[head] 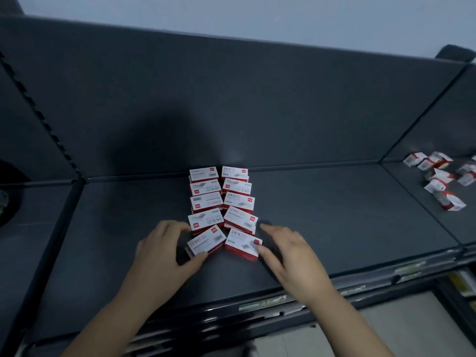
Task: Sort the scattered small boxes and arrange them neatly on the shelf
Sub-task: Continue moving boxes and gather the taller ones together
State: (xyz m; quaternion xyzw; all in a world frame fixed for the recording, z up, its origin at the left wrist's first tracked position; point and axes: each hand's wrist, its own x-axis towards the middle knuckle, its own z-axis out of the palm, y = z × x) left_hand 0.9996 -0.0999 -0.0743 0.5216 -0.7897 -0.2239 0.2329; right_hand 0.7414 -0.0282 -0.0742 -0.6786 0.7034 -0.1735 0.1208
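On the dark shelf [334, 215], small boxes [206, 202] form two rows. Your left hand [164, 251] grips the skewed front box [206, 240]; your right hand [291, 251], fingers straight, touches the front-right box [242, 244]. Next, square the skewed one into line.

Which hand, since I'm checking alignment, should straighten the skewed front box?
Probably left: the left hand grips the skewed front-left box; the right hand only touches the neighbouring front box.
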